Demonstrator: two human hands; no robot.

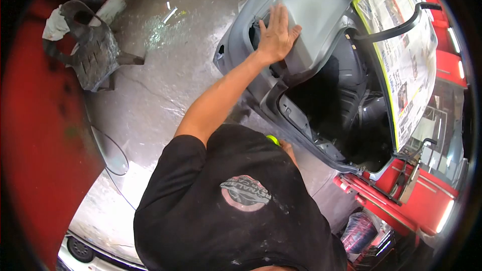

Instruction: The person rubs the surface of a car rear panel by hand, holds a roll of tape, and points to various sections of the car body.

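Note:
My left hand [276,37] lies flat with its fingers stretched out on the grey rear fender [314,10] of a car body, just above an opening in the panel. Beside it is the car's open trunk [326,85], dark inside, with a black rubber seal along its rim. Low in front of my black shirt, my right hand [287,148] is partly hidden by my body. Next to its fingers shows a bright yellow-green object [272,139], apparently held; most of it is covered, so its kind is unclear.
Newspaper [409,65] edged with yellow-green tape covers the car's rear window. A curved black hinge arm [396,32] sticks up over the trunk. A grey car part [93,45] sits at left near a red panel [45,145]. Red equipment [381,203] stands at right.

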